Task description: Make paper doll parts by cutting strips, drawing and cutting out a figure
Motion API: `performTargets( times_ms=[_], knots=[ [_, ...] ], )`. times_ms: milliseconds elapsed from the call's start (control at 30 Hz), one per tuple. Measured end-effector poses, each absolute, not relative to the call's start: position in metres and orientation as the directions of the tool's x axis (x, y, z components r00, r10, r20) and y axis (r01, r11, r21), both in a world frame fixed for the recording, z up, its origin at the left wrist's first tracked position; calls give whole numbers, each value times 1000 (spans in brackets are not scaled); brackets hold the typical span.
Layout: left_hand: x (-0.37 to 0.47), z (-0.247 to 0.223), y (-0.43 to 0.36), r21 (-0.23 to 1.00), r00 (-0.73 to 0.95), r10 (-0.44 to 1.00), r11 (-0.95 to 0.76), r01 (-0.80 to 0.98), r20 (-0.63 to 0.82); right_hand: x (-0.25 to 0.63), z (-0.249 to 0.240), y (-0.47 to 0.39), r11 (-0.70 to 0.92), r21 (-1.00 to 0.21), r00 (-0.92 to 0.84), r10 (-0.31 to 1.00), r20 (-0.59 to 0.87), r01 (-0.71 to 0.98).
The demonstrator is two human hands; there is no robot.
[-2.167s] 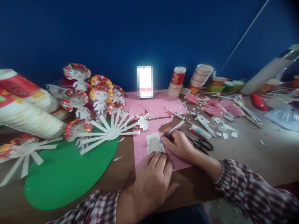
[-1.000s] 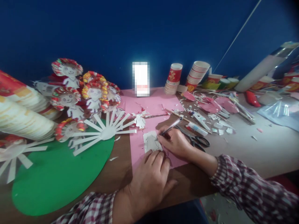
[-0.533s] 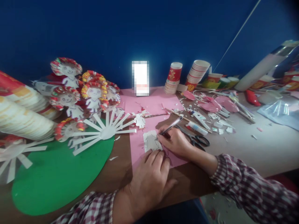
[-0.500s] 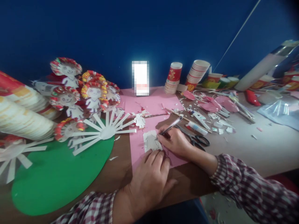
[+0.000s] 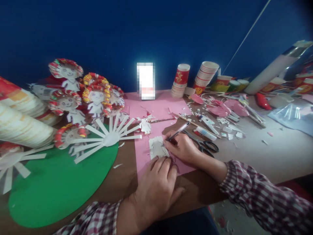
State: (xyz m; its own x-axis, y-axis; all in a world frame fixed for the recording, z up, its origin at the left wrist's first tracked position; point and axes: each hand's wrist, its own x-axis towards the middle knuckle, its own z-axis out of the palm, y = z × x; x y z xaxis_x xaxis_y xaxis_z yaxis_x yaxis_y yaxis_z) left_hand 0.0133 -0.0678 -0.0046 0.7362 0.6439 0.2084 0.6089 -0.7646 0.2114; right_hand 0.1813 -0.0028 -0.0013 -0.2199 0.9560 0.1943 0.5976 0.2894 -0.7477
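A small piece of white paper (image 5: 158, 147) with dark drawn lines lies on a pink sheet (image 5: 144, 169). My right hand (image 5: 182, 147) is closed around a pen (image 5: 178, 131), its tip down at the upper right of the paper. Flat on the lower edge of that paper rests my left hand (image 5: 158, 184), fingers stretched out and thumb apart. Black-handled scissors (image 5: 207, 146) lie just beyond my right hand. A cut-out white paper figure (image 5: 145, 126) sits above the drawing.
To the left, a white paper fan shape (image 5: 111, 139) overlaps a green sheet (image 5: 66, 186). Several paper dolls (image 5: 95, 99) stand behind it. Stacked paper cups (image 5: 206, 76) and a lit phone (image 5: 146, 80) are at the back. Glue tubes (image 5: 206, 133) and paper scraps lie right.
The view has shifted slightly, so the things on the table appear a little further left. Both hands keep nearly the same pose, the pen still at the paper.
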Motion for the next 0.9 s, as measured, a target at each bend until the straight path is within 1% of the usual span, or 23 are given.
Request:
performTargets(
  times_ms=[200, 567, 900],
  knots=[
    [13, -6, -68, 215, 738, 640, -767, 604, 212, 182, -2, -3, 281, -748, -233, 957, 172, 602],
    [13, -5, -67, 204, 744, 632, -775, 598, 218, 183, -6, -4, 295, -747, -234, 953, 191, 595],
    [13, -6, -67, 240, 731, 648, -760, 604, 214, 182, -7, -3, 304, -739, -220, 952, 213, 601]
  ],
)
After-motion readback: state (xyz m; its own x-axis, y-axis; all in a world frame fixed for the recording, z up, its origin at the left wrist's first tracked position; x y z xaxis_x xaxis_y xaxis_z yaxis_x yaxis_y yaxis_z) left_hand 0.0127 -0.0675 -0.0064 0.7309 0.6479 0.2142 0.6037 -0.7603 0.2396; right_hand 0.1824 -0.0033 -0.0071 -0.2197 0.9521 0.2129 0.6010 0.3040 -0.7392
